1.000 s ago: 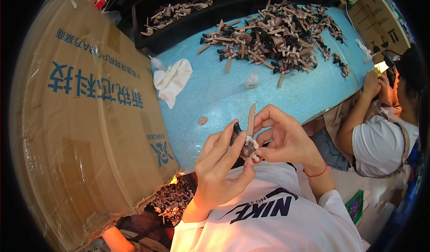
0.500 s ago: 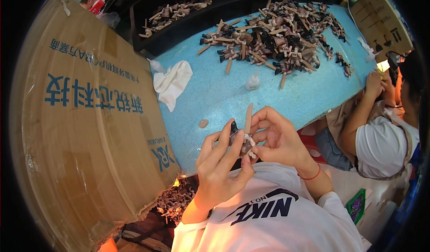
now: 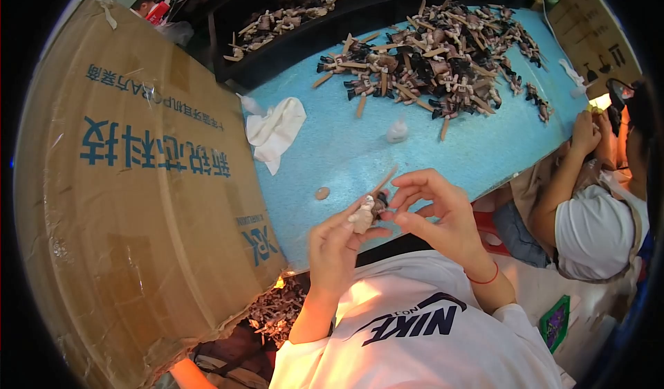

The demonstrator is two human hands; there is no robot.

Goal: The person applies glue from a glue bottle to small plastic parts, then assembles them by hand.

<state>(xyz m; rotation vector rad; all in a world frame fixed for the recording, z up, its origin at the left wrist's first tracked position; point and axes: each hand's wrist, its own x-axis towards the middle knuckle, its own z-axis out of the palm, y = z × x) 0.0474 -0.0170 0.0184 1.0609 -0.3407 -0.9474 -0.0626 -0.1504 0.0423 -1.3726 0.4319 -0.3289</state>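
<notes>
Over the near edge of the blue table, my left hand (image 3: 337, 245) grips a small toy figure (image 3: 362, 217) with a pale part, a dark part and a flat brown blade-like piece sticking up and to the right. My right hand (image 3: 437, 212) is beside the figure's dark end, its fingers spread and curved; fingertips are at or very near it, and I cannot tell whether they touch. Ahead on the table lies a large pile of similar figures (image 3: 449, 57) with brown blade-like pieces, black parts and pale parts.
A small clear bottle (image 3: 397, 132), a white cloth (image 3: 275, 134) and a small tan oval piece (image 3: 321, 193) lie on the table (image 3: 332, 154). A big cardboard box (image 3: 152, 202) walls the left side. Black trays (image 3: 242, 57) with figures stand behind. A co-worker (image 3: 588, 209) sits at right.
The figure has been turned in my left hand, so its blade-like piece now tilts right instead of standing upright. My right hand has loosened from it and spread its fingers.
</notes>
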